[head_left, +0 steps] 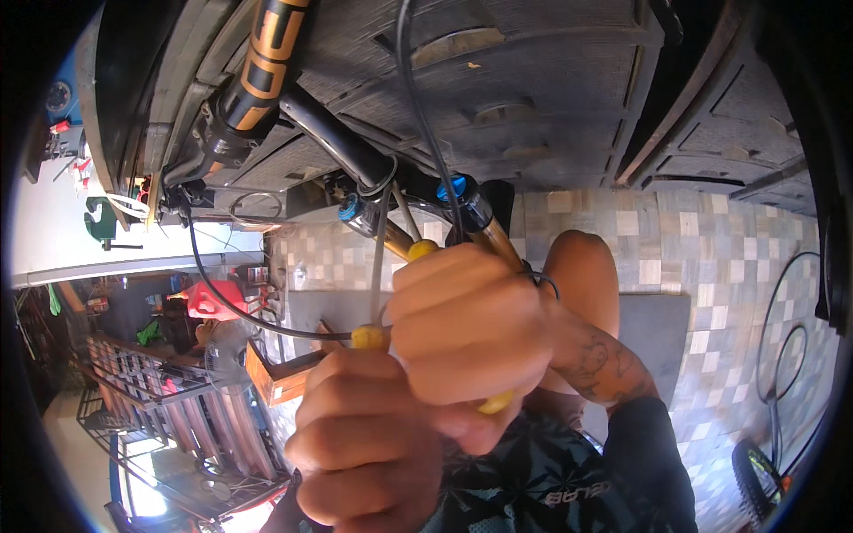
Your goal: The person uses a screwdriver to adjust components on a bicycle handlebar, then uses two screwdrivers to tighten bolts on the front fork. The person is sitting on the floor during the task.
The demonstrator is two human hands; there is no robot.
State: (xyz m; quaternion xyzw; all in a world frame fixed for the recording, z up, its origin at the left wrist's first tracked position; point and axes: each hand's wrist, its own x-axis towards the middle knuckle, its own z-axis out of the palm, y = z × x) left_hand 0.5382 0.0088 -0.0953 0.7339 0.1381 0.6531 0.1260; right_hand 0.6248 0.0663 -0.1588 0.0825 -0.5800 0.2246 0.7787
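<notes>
My left hand (364,440) is closed around a screwdriver with a yellow handle (370,338), its thin metal shaft (379,258) pointing up and away. Above and to the right, my right hand (471,324) grips a second yellow-handled screwdriver (422,250); its shaft slants to the same spot. Both shafts reach a metal ring (379,178) around the lower end of a black fork steerer tube (333,138). Just how the tips sit against the ring cannot be made out. Below it is the bicycle fork, with blue caps (453,188) and gold legs (498,244).
A black bicycle frame tube (262,67) with gold lettering hangs at upper left. Black cables (426,124) loop near my hands. Dark panels (533,98) stand behind. A red jug (216,300) and wooden box (277,373) are left; a bicycle wheel (755,480) is lower right.
</notes>
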